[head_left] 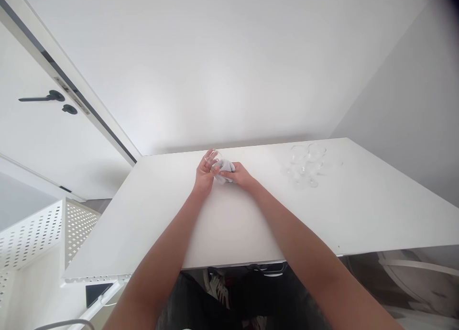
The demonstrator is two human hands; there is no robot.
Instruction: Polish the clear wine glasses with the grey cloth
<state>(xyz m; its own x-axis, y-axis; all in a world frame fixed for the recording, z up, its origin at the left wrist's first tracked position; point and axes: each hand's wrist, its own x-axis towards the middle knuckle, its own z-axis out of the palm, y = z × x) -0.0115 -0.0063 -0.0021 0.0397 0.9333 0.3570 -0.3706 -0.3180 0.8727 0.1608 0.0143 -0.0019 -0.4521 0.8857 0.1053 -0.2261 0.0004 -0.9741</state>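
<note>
- Our left arm (165, 251), toward seven o'clock, is bare as far as it shows, slim at the wrist and wider toward the elbow.
- Our right arm (304, 239), toward five o'clock, is equally bare and tapers the same way.
- Our left grip (204, 174) and right grip (244, 175) are bare hands.
- At six o'clock we wear dark clothing (188, 299), charcoal to black, blurred.
- Near six, something shoe-like (219, 291) has pale stripes; we cannot tell whether we wear it.

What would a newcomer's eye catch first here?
Likely the left hand, gripping a transparent glass-like vessel, and the right hand, holding a pale grey cloth, over the white tabletop. Transparent rounded vessels cluster to their right. A black lever handle marks the white door, upper left.
</note>
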